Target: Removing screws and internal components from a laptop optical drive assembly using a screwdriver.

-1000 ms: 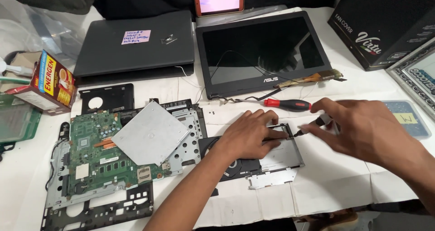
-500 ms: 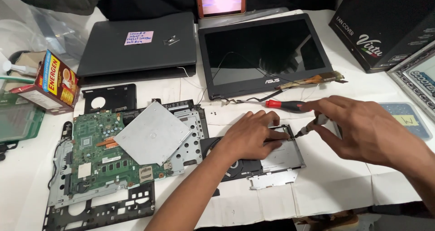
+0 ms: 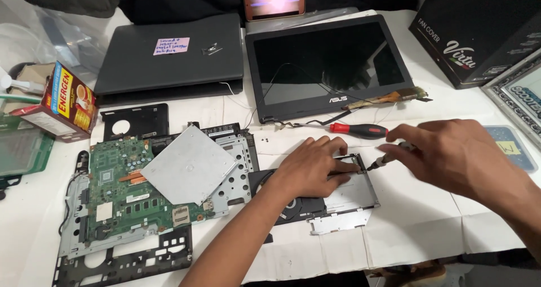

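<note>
From the head cam we've got the left hand pressed flat, fingers spread, on the silver drive caddy. Our right hand, just right of the caddy, pinches a small screwdriver with its tip at the caddy's top edge, looks like, it's blurry. The red-handled screwdriver lies just above the caddy, the green motherboard well left.

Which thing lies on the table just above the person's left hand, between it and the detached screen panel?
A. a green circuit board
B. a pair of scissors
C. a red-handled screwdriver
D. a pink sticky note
C: the red-handled screwdriver lies flat on the white table, between the left hand and the screen panel.
</note>
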